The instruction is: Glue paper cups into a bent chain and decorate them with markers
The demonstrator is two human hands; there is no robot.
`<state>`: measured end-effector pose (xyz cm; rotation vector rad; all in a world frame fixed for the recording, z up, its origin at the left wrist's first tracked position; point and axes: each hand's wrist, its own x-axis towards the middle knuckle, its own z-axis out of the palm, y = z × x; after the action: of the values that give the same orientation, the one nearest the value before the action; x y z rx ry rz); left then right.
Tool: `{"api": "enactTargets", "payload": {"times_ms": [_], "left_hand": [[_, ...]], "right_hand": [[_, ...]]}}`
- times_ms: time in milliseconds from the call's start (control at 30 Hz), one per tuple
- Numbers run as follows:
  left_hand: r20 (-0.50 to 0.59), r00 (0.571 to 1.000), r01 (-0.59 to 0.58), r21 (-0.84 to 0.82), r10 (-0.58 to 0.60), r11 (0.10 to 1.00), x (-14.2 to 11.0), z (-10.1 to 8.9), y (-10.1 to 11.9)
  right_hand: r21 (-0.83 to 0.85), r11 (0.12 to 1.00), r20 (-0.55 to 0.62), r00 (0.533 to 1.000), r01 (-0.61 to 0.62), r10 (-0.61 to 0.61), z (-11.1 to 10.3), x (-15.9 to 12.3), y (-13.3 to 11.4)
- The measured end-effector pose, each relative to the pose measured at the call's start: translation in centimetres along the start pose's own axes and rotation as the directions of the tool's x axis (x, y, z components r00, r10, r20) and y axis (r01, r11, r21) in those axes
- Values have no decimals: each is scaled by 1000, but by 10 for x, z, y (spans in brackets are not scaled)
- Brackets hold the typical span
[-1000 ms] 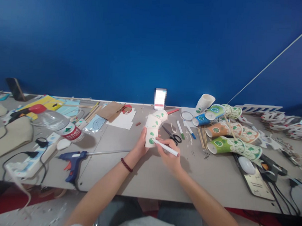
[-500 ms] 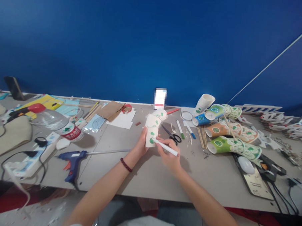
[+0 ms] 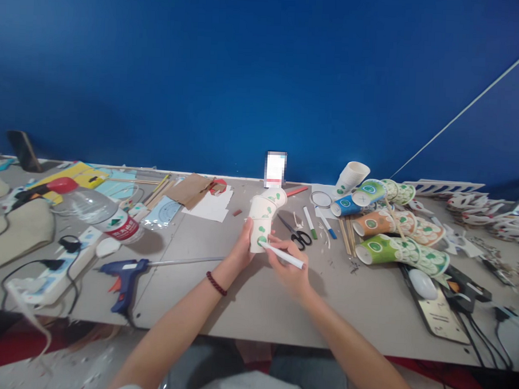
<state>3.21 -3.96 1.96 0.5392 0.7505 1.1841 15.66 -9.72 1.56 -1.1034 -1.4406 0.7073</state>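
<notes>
Over the middle of the table, my left hand is closed round the lower left side of joined white paper cups with green leaf prints. The joined cups bend to the right at the top. In a writing grip, my right hand holds a white marker. Its tip meets the lowest cup at a green spot near the base. Black-handled scissors lie just beyond my right hand. Some fingers of my left hand are hidden behind the cups.
A blue glue gun lies to the left, near a power strip and a plastic bottle. Decorated cup pieces, wooden sticks and a green-ended marker are on the right. A blue wall stands behind.
The marker and my right hand have shifted very slightly on the lowest cup, and the marker's rear end sits a little further left. The cups stay in my left hand.
</notes>
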Motion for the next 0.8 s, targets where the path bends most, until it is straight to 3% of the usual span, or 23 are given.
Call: {"api": "enactTargets", "payload": {"times_ms": [500, 800], "left_hand": [[-6, 1000, -17, 23, 17, 1000, 3, -3, 0], [-6, 999, -31, 27, 31, 999, 3, -2, 0]], "right_hand": [[24, 1000, -105, 994, 5, -2, 1, 1, 1], [39, 999, -94, 996, 5, -2, 1, 1, 1]]}}
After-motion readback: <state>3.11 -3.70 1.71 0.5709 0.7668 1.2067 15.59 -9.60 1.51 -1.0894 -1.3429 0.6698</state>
